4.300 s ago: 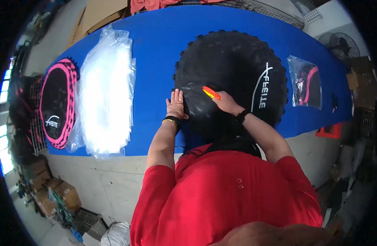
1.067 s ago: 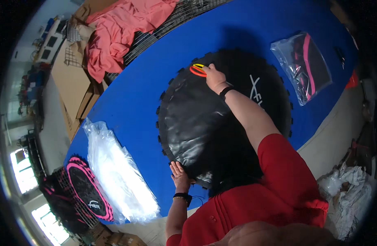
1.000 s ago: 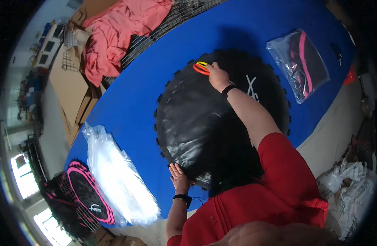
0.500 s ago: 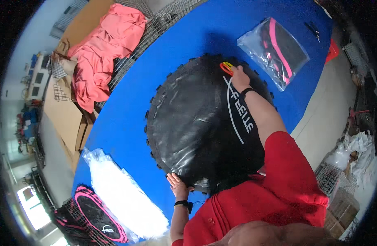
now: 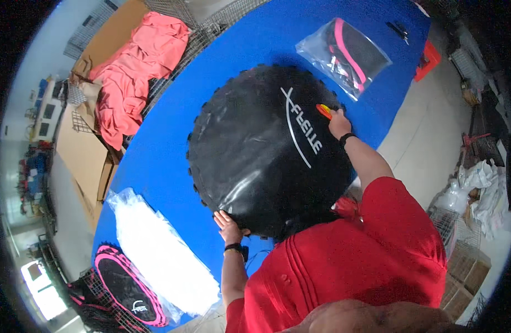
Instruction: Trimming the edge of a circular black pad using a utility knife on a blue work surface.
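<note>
A large round black mat (image 5: 261,150) with a scalloped edge and white lettering lies on the blue table (image 5: 155,161). My left hand (image 5: 227,225) rests flat on the mat's near-left rim, fingers spread. My right hand (image 5: 337,121) is at the mat's right rim, closed on a small orange and yellow tool (image 5: 323,111) whose tip touches the edge.
A clear bag holding a pink-trimmed black mat (image 5: 347,53) lies past my right hand. A pile of clear plastic bags (image 5: 161,255) and a black and pink round mat (image 5: 125,286) sit at the left. Cardboard (image 5: 83,150) and red cloth (image 5: 136,83) lie beyond the table.
My right hand with the orange tool has travelled around the mat's rim from the far side to the right side. The left hand stays on the near rim. My view has turned.
</note>
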Motion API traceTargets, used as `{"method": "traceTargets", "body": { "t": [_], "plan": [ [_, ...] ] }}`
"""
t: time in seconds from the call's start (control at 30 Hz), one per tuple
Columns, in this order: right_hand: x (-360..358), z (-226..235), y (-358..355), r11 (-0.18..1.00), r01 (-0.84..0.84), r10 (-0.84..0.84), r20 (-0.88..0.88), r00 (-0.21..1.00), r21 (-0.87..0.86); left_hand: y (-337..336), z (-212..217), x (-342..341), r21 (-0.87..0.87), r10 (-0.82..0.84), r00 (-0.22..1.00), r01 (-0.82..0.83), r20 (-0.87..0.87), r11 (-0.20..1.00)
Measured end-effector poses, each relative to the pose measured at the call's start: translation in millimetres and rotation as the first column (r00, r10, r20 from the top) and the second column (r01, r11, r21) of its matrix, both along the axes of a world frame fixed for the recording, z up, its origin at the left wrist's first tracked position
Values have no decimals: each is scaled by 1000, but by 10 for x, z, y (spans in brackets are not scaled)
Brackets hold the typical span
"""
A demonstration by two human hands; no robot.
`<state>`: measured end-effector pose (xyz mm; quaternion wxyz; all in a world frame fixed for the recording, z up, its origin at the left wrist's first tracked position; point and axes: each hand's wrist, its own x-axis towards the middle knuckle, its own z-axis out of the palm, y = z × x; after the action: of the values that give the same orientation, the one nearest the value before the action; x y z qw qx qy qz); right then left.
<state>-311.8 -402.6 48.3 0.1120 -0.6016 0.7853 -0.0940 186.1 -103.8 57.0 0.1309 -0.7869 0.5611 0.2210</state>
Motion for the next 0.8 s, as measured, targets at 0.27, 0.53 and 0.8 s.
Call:
{"method": "traceTargets", "body": {
  "t": [0.27, 0.53, 0.8],
  "plan": [
    [33, 157, 1377, 980, -192, 184, 129, 974, 57, 45, -15, -22, 43, -5, 999, 2, 51, 999],
    [222, 432, 2498, 844, -501, 459, 227, 859, 191, 416, -157, -153, -77, -35, 996, 42, 82, 996],
    [297, 446, 2671, 690, -687, 643, 242, 727, 228, 855, -393, -829, -252, -168, 984, 177, 59, 951]
  ]
}}
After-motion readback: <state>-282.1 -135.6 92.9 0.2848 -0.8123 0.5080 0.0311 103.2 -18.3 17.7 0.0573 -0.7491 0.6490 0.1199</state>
